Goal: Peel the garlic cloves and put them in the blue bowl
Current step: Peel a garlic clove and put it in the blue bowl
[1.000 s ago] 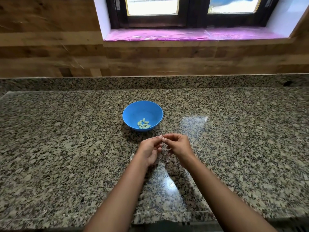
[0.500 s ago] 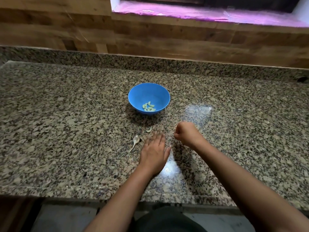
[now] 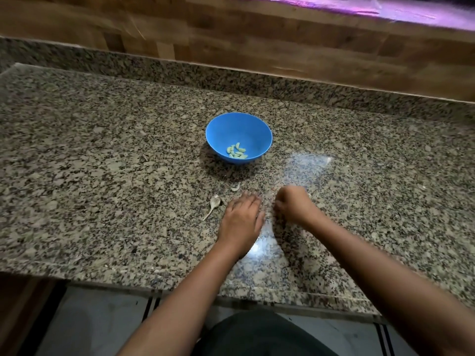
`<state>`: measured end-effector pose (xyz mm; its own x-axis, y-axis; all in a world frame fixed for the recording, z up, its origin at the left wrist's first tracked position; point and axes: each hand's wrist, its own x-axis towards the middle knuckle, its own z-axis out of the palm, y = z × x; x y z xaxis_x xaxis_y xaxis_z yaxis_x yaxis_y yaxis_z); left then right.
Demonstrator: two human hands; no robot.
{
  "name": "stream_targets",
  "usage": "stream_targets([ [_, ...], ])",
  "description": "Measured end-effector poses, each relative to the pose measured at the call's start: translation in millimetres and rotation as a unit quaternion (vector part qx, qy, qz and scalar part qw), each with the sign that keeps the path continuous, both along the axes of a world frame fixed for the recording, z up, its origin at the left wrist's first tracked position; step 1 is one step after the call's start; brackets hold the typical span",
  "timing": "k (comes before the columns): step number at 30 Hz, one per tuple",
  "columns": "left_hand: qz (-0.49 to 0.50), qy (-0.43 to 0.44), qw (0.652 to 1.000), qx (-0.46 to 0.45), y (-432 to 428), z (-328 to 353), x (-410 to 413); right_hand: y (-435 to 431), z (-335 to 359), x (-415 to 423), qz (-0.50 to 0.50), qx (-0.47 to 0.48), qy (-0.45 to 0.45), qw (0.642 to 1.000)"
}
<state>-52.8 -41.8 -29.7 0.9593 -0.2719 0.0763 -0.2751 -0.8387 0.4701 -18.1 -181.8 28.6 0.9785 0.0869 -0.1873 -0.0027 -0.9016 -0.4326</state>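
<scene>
- Left hand (image 3: 241, 217) lies flat, fingers straight, on the speckled granite counter (image 3: 102, 176); right hand (image 3: 293, 204) is curled, any contents too blurred to tell.
- Papery garlic husks (image 3: 214, 201) lie just beside the left hand.
- Pale peeled cloves (image 3: 237, 151) sit in the round blue plastic bowl (image 3: 266, 134); the next move likely needs a fresh clove.

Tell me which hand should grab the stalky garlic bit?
Probably the left hand: it lies flat with straight fingers right beside the garlic bit. The right hand is curled, on the far side.

bare granite counter (image 3: 102, 163) around blue bowl (image 3: 253, 129), garlic scraps (image 3: 214, 202) near left hand (image 3: 240, 217)
</scene>
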Motion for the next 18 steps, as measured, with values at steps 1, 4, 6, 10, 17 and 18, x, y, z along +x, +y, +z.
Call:
stream_targets([
  [1,0.028,0.016,0.997,-0.077,0,3,2,-3,-1,-1,-0.07,0.098,0.031,0.992],
  [4,0.092,0.091,0.948,-0.291,0,19,14,0,3,-14,-0.195,0.36,0.088,0.908],
  [6,0.097,0.126,0.926,-0.343,-1,27,17,4,3,-21,-0.206,0.419,0.087,0.88],
  [10,0.085,0.158,0.897,-0.404,-6,35,18,8,12,-24,-0.202,0.466,0.068,0.859],
  [17,0.085,0.217,0.85,-0.473,-4,41,23,8,24,-29,-0.186,0.493,0.023,0.85],
  [18,0.093,0.229,0.839,-0.484,-4,42,23,8,24,-29,-0.186,0.489,0.016,0.852],
])
